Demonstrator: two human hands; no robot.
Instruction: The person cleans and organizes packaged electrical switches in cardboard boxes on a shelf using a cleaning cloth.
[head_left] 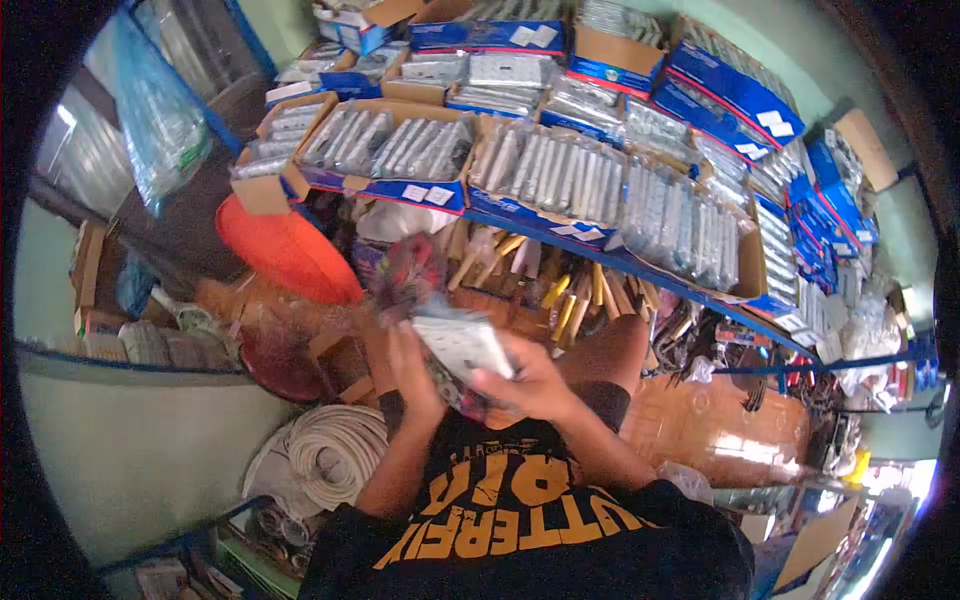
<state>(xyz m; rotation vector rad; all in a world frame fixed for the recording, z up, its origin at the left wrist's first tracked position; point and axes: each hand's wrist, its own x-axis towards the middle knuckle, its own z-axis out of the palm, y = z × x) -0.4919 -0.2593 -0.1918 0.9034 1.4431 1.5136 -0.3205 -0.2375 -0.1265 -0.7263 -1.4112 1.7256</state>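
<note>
In front of my lap, a white rectangular plate-like piece (462, 345) with small dark marks is tilted and partly blurred. My right hand (530, 385) grips its right edge, thumb lying on top. Against its left side is my left hand (412, 375), smeared by motion, so I cannot make out how its fingers close. A dark cloth-like thing (410, 270) with red and pink patches shows as a blur above my left hand. More dark patterned material shows under the white piece, and whether the two are joined is hidden.
Blue and brown cardboard boxes (400, 190) of plastic-wrapped pale pieces fill the shelf ahead. Below it lie wooden-handled tools (580, 300). An orange-red basin (285, 250) stands at the left, a coil of white hose (335, 455) beside me. A blue plastic bag (155, 120) hangs upper left.
</note>
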